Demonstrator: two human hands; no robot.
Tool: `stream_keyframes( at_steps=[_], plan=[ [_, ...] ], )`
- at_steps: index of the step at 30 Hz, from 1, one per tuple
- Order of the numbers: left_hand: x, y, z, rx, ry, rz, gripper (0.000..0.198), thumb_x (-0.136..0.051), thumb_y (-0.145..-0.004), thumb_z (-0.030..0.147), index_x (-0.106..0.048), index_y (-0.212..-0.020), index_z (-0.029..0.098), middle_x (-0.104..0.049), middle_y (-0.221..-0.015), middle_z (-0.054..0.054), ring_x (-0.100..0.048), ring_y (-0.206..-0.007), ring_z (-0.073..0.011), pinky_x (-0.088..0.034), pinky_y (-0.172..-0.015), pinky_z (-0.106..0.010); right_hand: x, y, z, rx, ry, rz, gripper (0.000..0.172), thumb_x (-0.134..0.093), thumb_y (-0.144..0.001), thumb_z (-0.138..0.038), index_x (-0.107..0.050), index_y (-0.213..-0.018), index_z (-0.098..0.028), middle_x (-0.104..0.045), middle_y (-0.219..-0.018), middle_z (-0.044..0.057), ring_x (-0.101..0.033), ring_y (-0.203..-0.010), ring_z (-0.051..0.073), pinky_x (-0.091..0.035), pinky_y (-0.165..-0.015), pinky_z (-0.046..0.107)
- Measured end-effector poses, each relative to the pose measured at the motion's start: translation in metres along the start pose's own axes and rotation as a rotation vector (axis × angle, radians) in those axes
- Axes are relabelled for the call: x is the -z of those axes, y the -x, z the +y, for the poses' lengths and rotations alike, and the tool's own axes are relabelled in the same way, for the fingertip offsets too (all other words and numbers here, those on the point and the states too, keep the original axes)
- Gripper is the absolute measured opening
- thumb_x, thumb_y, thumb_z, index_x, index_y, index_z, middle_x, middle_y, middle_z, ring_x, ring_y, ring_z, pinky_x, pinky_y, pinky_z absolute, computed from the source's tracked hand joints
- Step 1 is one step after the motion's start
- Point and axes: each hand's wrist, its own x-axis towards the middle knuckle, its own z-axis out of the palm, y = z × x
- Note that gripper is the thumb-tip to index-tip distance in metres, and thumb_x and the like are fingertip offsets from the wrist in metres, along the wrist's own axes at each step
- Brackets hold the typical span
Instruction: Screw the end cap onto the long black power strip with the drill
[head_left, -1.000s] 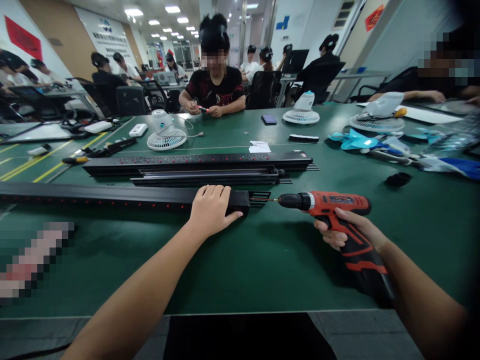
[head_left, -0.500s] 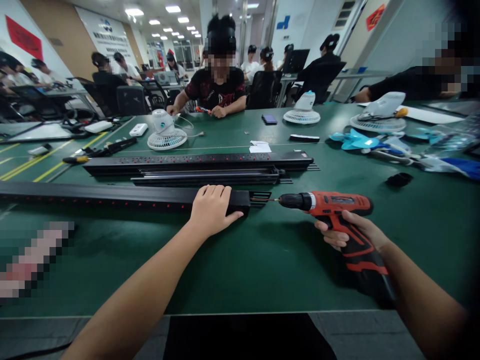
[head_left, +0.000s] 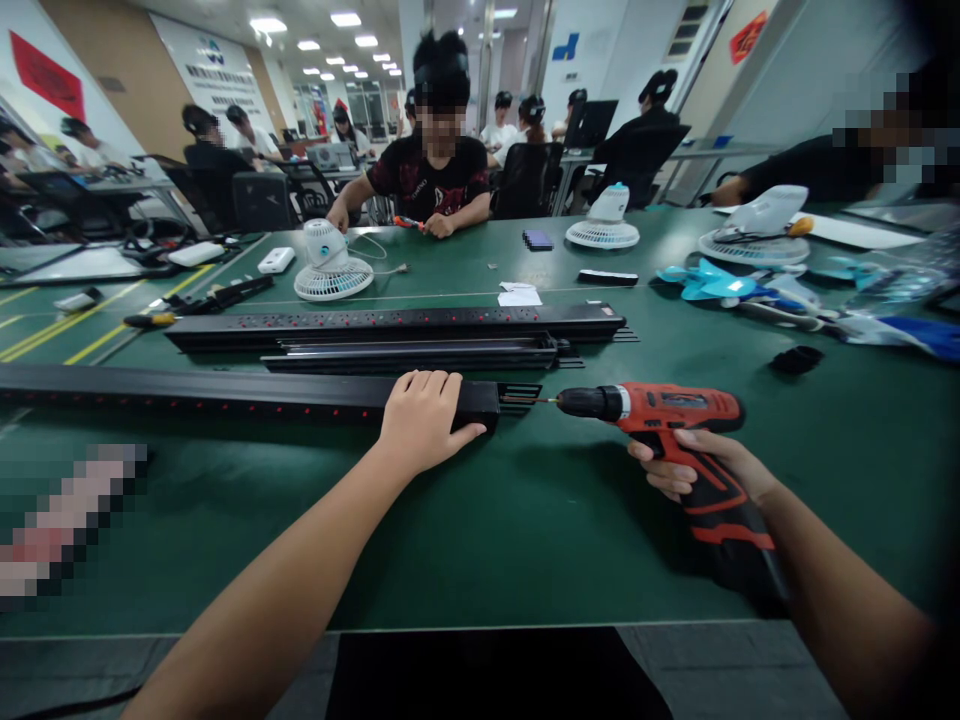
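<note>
My left hand [head_left: 421, 420] is wrapped over the right end of a long black bar [head_left: 247, 393] with a row of red dots along its side, which lies on the green table. Thin dark prongs [head_left: 521, 393] stick out of that end. In my right hand [head_left: 705, 465] is a red and black cordless drill [head_left: 682, 405], held level by its grip. Its thin bit points left and reaches in among the prongs; whether it touches a screw I cannot tell. Behind lie a second black bar with red dots [head_left: 390, 322] and a narrower black rail [head_left: 420, 355].
Across the table [head_left: 487, 560] a person holds an orange tool [head_left: 409, 222] beside a white fan [head_left: 334, 265]. Two more fans [head_left: 604, 220] stand to the right, near blue fan blades [head_left: 709, 280]. A small black object [head_left: 796, 359] lies beyond the drill.
Almost nothing differs. My hands, the bar and the drill keep their places, apart from a slight shift of my right thumb on the drill's grip.
</note>
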Motion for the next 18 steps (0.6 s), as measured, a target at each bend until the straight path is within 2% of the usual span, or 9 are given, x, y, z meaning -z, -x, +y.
stream_keyframes(
  at_steps=[18],
  plan=[
    [0.0007, 0.0003, 0.0004, 0.005, 0.008, -0.008, 0.062, -0.056, -0.086, 0.065, -0.056, -0.122, 0.015, -0.064, -0.112, -0.013, -0.057, -0.105, -0.0308, -0.037, -0.101, -0.046, -0.0051, -0.0017, -0.0034, 0.015, 0.016, 0.036, 0.024, -0.063, -0.085, -0.035, -0.068, -0.091, -0.013, -0.047, -0.059, -0.001, -0.035, -0.048, 0.011, -0.047, -0.049, 0.022]
  ],
)
